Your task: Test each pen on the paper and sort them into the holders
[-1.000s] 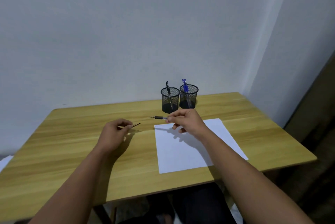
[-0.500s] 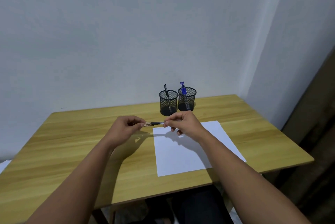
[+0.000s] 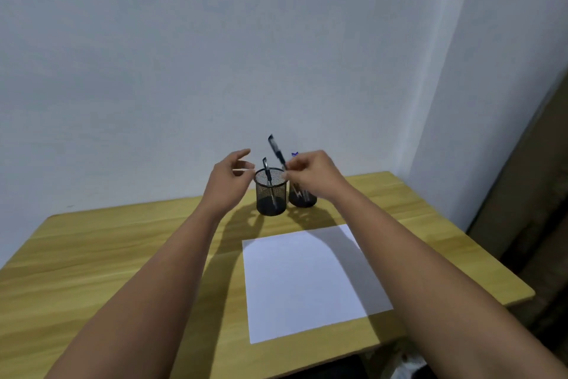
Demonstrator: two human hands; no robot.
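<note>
Pinching a capped black pen [image 3: 275, 149] above the left black mesh holder [image 3: 271, 194], the right hand [image 3: 310, 176] could miss its rim; the left hand [image 3: 229, 177] is spread, empty.

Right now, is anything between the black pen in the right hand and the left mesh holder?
Nothing visible blocks it. The right hand holds the black pen just above the left holder, whose open top holds only one pen. The left hand hangs open beside it.

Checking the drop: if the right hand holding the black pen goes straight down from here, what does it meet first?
Probably the left black mesh holder: the right hand holds the black pen near its rim, though it overlaps the right holder and depth is unclear.
</note>
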